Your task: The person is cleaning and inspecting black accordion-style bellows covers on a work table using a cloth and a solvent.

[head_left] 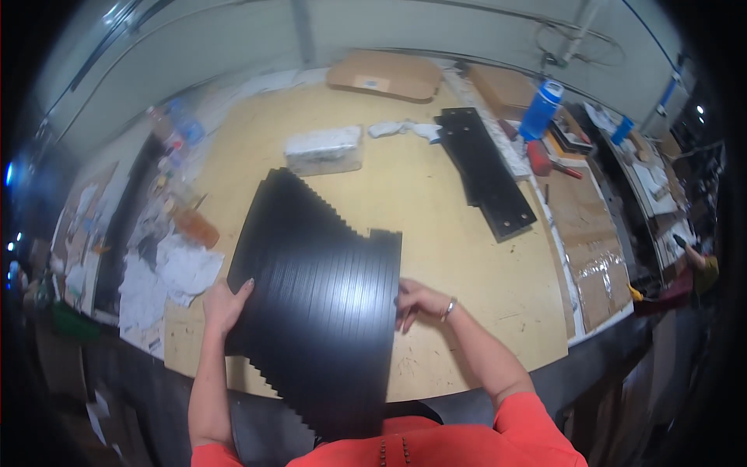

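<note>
A black pleated sheet, like an accordion bellows cover (315, 280), is held up over the near part of the table, with stepped, jagged edges at top and bottom. My left hand (226, 305) grips its left edge, thumb on top and fingers hidden underneath. At the right edge, my right hand (420, 302) has its fingers curled against the cover's side; part of them is hidden behind it. Flat black plates with small holes (486, 175) lie stacked askew at the far right of the table.
A white wrapped block (323, 150) and a crumpled white cloth (405, 130) lie beyond the cover. Farther back is a brown board (384, 75). To the right are a blue bottle (541, 110) and a red mallet (545, 158). An orange-brown bottle (192, 224) and white rags (187, 265) lie left.
</note>
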{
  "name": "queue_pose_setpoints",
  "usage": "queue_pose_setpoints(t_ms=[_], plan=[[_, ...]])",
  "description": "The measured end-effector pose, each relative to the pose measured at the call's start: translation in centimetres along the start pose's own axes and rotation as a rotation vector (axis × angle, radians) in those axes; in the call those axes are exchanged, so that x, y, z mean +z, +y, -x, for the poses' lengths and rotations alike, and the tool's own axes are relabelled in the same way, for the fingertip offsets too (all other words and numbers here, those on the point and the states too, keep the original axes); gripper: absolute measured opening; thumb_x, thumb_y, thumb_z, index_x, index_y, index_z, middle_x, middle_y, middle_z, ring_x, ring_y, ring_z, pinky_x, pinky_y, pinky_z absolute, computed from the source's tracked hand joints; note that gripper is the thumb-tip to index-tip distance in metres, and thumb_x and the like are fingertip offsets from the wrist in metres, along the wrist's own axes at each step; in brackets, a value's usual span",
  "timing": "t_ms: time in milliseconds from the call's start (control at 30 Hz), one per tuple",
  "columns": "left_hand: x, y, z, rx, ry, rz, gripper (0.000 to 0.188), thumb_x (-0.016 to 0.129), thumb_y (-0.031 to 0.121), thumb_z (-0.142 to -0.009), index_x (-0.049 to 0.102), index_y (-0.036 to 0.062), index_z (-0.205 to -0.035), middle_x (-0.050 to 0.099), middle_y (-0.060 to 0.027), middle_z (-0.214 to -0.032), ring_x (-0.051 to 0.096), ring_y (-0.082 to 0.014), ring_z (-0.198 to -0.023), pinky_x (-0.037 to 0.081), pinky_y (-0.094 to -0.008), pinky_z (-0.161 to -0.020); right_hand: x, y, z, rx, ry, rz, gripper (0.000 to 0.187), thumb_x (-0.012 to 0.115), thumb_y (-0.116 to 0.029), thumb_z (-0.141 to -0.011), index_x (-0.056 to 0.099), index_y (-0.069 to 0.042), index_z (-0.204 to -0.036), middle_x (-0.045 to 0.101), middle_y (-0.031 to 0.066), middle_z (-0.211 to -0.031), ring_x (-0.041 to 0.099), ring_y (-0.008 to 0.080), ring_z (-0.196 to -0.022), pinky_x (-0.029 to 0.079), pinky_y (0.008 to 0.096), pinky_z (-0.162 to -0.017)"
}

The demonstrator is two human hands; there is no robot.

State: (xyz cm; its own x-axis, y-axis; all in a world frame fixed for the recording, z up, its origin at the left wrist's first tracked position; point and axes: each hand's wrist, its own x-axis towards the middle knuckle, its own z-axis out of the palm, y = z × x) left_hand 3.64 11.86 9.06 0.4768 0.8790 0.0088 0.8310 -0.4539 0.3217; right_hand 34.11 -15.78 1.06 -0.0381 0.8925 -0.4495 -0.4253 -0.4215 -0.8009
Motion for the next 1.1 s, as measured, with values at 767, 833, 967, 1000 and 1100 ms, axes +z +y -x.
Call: queue_pose_setpoints(t_ms=[767,833,967,1000,1100], plan=[[2.5,10.7,15.4,-0.641,-0.371,1.342,0.026,0.062,0.017,-0.088,0.049,-0.0016,-0.1,0.059,-0.009,-0.086,0.064,-0.0181,-0.085,0.056,-0.0299,-0.07,-5.4,-20.8,-14.4,0.094,0.312,1.022,0.036,0.056,-0.024,-0.093,0.065,0.009,-0.104,0.07,0.0196,-0.095,0.068,0.0301,-0.089,0.055,0.0478,-0.078],[4.3,9.7,15.2,-0.609,-0.477,1.396,0.024,0.059,0.01,-0.09,0.047,-0.0038,-0.106,0.061,-0.0128,-0.094,0.064,-0.0194,-0.092,0.055,-0.0306,-0.076,-6.8,-20.1,-15.7,-0.064,0.304,1.103,0.039,0.054,-0.023,-0.093,0.061,0.009,-0.116,0.068,0.0222,-0.11,0.065,0.0303,-0.102,0.046,0.0378,-0.095],[4.8,6.4,12.3,-0.386,-0.873,1.268,0.03,0.059,0.011,-0.094,0.047,-0.0059,-0.116,0.062,-0.0165,-0.114,0.063,-0.0204,-0.1,0.049,-0.0297,-0.094,-7.7,-18.3,-14.8,-0.203,0.551,1.152,0.042,0.056,-0.028,-0.093,0.061,0.004,-0.12,0.066,0.0264,-0.112,0.064,0.0358,-0.105,0.046,0.041,-0.095],[4.8,5.3,11.7,-0.38,-0.926,1.261,0.034,0.06,0.012,-0.095,0.048,-0.006,-0.121,0.063,-0.0146,-0.115,0.062,-0.0194,-0.103,0.048,-0.0292,-0.096,-7.3,-18.0,-13.8,-0.22,0.673,1.215,0.043,0.057,-0.03,-0.093,0.061,0.002,-0.121,0.065,0.0273,-0.112,0.063,0.0373,-0.106,0.046,0.0412,-0.094],[3.7,1.8,9.7,-0.346,-1.022,1.246,0.041,0.059,0.015,-0.096,0.053,-0.0055,-0.131,0.062,-0.0123,-0.123,0.059,-0.0186,-0.115,0.045,-0.0293,-0.1,-7.9,-17.0,-10.3,-0.212,0.678,1.202,0.048,0.06,-0.034,-0.091,0.06,0.0,-0.123,0.066,0.026,-0.112,0.063,0.0375,-0.106,0.048,0.041,-0.093]])
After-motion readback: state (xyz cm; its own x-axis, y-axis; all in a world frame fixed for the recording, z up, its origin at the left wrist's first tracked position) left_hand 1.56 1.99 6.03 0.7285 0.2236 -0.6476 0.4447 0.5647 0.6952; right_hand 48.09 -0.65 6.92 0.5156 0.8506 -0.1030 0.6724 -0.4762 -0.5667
